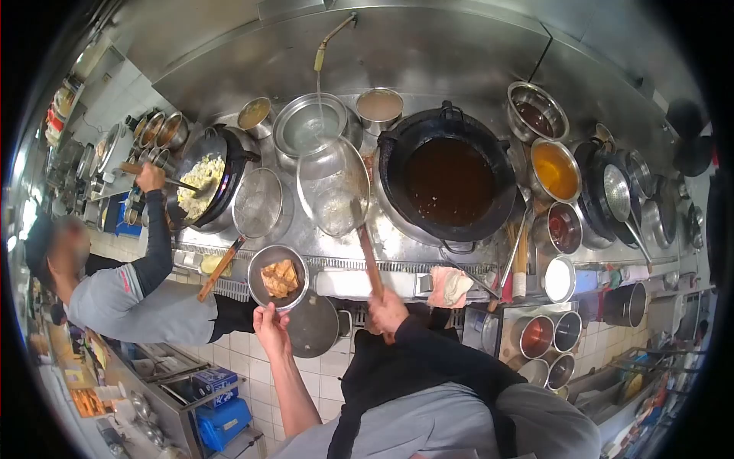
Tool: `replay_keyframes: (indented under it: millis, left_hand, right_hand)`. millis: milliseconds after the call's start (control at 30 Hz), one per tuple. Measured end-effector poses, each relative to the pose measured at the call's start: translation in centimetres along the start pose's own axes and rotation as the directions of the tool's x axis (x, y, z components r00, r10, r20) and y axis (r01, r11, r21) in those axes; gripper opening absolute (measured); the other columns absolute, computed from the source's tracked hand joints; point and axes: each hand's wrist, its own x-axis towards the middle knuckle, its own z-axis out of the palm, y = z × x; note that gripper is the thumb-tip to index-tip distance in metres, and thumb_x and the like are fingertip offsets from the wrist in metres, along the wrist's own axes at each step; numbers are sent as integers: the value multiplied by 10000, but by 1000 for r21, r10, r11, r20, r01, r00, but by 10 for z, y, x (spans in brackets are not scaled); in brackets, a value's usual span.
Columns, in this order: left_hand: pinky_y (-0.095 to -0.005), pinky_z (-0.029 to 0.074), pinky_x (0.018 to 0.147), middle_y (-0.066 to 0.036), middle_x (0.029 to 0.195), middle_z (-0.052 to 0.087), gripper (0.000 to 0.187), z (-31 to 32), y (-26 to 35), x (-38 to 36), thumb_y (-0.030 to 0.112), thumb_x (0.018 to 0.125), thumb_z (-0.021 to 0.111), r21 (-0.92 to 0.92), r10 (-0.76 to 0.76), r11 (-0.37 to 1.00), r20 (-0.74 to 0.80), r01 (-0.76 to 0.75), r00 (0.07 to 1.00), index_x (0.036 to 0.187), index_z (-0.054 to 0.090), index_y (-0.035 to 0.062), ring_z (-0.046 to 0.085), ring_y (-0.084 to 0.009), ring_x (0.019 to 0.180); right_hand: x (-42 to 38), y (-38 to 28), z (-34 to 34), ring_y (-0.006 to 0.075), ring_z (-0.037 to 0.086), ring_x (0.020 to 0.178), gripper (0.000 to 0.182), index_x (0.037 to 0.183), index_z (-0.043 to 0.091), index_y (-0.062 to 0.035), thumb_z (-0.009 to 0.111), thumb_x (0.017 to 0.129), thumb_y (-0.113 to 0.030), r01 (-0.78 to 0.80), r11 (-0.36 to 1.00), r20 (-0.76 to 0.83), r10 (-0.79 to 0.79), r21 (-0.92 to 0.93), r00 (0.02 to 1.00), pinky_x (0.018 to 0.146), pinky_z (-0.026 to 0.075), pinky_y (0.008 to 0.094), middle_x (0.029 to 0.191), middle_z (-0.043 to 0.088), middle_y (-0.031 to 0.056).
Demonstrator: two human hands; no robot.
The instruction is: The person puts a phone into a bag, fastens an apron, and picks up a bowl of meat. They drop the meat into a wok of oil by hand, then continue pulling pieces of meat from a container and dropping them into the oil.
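Note:
My left hand (271, 329) grips the near rim of a metal bowl (255, 269) in which brown, fried-looking pieces of food (280, 278) lie. In my right hand (388, 311) is the wooden handle of a large wire-mesh strainer (333, 183), fingers wrapped round it. The strainer's round head is over the steel counter, just in front of a pot of water (286, 126) under a running tap (320, 57). A second mesh strainer (258, 203) with a wooden handle rests to its left, apart from my hands.
Right of the strainer sits a large black wok (390, 164) of dark brown liquid. Bowls of orange liquid (556, 170) and red sauce (565, 228) stand further right. At the left, a co-worker (145, 298) stirs food in another wok (200, 222).

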Motion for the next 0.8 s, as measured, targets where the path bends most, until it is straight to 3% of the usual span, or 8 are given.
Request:
replay_keyframes:
  millis: [33,267,333,400,533,567,633,800]
  left_hand:
    - [-225,557,497,-26,840,684,174,3,-3,6,88,1002,697,-6,4,1000,1,-4,1000,929,543,127,730,-171,691]
    - [-243,570,515,-54,868,659,164,68,-11,42,81,999,700,59,30,998,30,-32,999,955,542,98,720,-196,686]
    - [-263,567,519,-57,857,637,160,103,-7,53,94,1003,699,144,80,986,67,-89,995,966,545,71,701,-192,668]
    - [-289,564,515,-58,876,606,161,133,-5,72,109,1010,693,263,169,939,207,-221,964,979,548,45,677,-182,670]
    - [-289,513,435,-124,986,617,176,230,7,78,122,1026,673,473,176,781,458,-407,871,1020,531,16,656,-122,687]
    - [-420,592,593,-241,1114,658,182,257,13,70,113,1012,675,606,105,668,499,-432,860,1058,537,4,730,-260,821]
    - [-557,567,861,-365,1302,598,188,295,-11,72,101,998,660,457,424,157,770,-876,478,1093,541,-8,688,-473,1054]
    - [-601,512,977,-406,1544,362,208,351,-67,48,105,995,633,449,274,118,843,-886,463,1145,527,8,577,-610,1165]
  right_hand:
    - [8,-5,-12,467,693,725,268,1222,488,1,569,981,-85,315,839,-104,-397,-443,912,655,513,603,842,679,266]
    - [90,-95,-65,537,668,915,350,1248,441,71,538,934,-49,178,711,-84,-317,-680,945,820,520,584,940,661,380]
    - [58,-88,-92,547,662,924,345,1249,445,46,547,938,-63,330,775,-8,-396,-539,918,835,519,578,1067,633,405]
    - [10,-89,-118,371,606,737,312,1257,458,-2,550,968,-76,302,875,4,-325,-379,946,652,485,471,940,593,241]
    - [-80,-124,-162,36,403,554,267,1293,482,-114,503,1029,-80,-152,961,185,110,230,977,431,328,231,790,456,-30]
    - [-89,-123,-168,35,391,551,275,1298,483,-127,495,1029,-70,-172,943,201,117,285,973,437,323,224,797,459,-34]
    - [-106,-121,-177,31,367,544,296,1307,487,-154,479,1030,-50,-212,896,235,125,391,964,449,312,210,811,467,-42]
    - [-128,-126,-188,41,380,540,306,1319,476,-103,500,1020,-40,-175,821,165,99,544,981,447,320,231,794,470,-20]
